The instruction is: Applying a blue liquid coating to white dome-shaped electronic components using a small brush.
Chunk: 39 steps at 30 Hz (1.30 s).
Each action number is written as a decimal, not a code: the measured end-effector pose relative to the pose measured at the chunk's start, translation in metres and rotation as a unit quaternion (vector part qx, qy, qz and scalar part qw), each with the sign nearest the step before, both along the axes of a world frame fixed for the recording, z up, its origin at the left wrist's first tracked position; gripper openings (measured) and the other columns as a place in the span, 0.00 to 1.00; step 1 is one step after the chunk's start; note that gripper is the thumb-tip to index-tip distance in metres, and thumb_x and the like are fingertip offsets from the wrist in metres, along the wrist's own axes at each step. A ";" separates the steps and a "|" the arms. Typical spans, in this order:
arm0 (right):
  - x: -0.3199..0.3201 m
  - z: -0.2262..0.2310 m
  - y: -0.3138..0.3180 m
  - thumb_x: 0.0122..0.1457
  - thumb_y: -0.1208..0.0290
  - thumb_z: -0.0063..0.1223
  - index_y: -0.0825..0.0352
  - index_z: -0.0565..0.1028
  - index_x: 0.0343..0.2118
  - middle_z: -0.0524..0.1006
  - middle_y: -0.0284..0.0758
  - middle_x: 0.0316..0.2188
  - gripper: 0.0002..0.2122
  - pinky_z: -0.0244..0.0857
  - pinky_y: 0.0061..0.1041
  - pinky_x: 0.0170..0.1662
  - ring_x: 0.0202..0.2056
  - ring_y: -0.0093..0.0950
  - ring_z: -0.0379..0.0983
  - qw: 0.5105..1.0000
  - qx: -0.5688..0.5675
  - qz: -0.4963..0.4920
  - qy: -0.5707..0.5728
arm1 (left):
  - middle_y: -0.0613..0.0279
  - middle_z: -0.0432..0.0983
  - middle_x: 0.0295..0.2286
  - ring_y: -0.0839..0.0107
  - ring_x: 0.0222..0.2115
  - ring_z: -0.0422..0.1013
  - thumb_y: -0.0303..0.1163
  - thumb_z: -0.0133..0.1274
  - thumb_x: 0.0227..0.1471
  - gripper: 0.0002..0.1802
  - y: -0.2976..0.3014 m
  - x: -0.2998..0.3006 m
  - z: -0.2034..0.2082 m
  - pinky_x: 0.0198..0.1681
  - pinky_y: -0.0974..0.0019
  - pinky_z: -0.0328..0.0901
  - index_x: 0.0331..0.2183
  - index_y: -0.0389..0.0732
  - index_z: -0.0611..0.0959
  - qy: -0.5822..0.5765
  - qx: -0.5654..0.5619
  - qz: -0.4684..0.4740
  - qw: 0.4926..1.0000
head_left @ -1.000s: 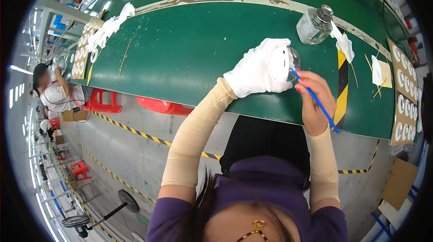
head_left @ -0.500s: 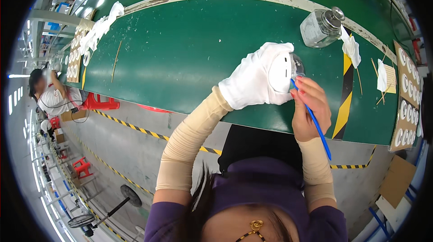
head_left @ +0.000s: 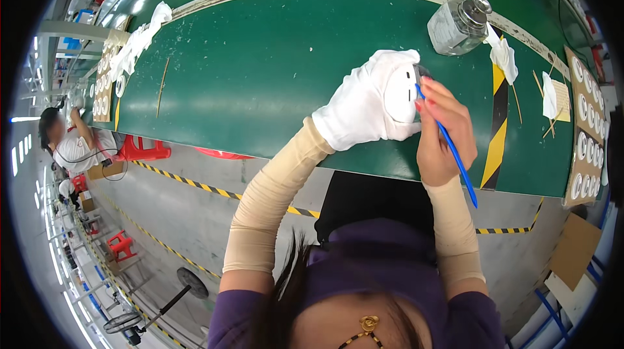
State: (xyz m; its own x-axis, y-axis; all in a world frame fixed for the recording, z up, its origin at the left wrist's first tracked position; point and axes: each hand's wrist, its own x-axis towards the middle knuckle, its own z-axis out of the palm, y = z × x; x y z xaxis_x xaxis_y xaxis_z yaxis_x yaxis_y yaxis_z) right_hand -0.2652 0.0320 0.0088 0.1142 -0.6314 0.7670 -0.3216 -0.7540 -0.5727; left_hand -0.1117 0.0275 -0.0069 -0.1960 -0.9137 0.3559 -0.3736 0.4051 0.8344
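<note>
My left hand [head_left: 364, 103], in a white glove, is closed round a round white part [head_left: 401, 96] with dark slots in its face. A clear or dark rim shows at the part's far right side, partly covered by my fingers. My bare right hand [head_left: 445, 129] pinches a thin blue stick [head_left: 459, 157], pen-like in shape. Its upper tip meets the right edge of the white face near a slot, and its other end points down toward my right forearm. Both hands are above the green table [head_left: 260, 69], near its front edge.
A clear glass jar [head_left: 457, 27] with a metal top stands beyond my right hand. White cloths [head_left: 504, 63] and thin wooden sticks [head_left: 546, 98] lie to the right. Boards of white rings [head_left: 588, 128] sit at the far right. A person [head_left: 68, 137] sits at far left.
The blue stick's tip and my right hand have moved slightly up along the white part's edge. The whole view has shifted a little. Both hands keep their hold.
</note>
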 end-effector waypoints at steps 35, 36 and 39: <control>-0.011 -0.001 0.015 0.47 0.90 0.60 0.72 0.72 0.32 0.79 0.45 0.34 0.11 0.73 0.36 0.44 0.39 0.42 0.78 0.998 -0.029 0.000 0.062 | 0.53 0.71 0.44 0.55 0.43 0.71 0.37 0.68 0.31 0.42 -0.003 -0.001 0.000 0.48 0.61 0.67 0.51 0.41 0.69 0.047 0.033 -0.014 0.998; -0.009 0.000 0.014 0.47 0.90 0.60 0.72 0.72 0.32 0.79 0.45 0.34 0.11 0.73 0.37 0.43 0.39 0.43 0.78 0.998 -0.028 -0.011 0.063 | 0.53 0.71 0.44 0.55 0.43 0.71 0.37 0.68 0.31 0.42 -0.002 -0.001 -0.002 0.48 0.61 0.67 0.51 0.41 0.69 0.047 0.033 -0.014 0.998; -0.015 -0.003 0.027 0.46 0.89 0.62 0.71 0.73 0.30 0.80 0.42 0.33 0.10 0.71 0.40 0.45 0.37 0.39 0.76 0.998 -0.007 -0.020 0.066 | 0.53 0.70 0.44 0.55 0.44 0.71 0.37 0.68 0.30 0.43 -0.003 -0.001 -0.006 0.48 0.61 0.67 0.51 0.41 0.69 0.027 -0.025 0.000 0.999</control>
State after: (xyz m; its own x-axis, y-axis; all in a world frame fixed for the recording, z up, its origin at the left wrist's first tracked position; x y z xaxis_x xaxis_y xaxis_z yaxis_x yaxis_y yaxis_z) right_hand -0.2799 0.0588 0.0059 0.1903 -0.6265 0.7558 -0.4233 -0.7470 -0.5127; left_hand -0.1126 0.0242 -0.0128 -0.1747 -0.8950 0.4105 -0.3295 0.4460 0.8321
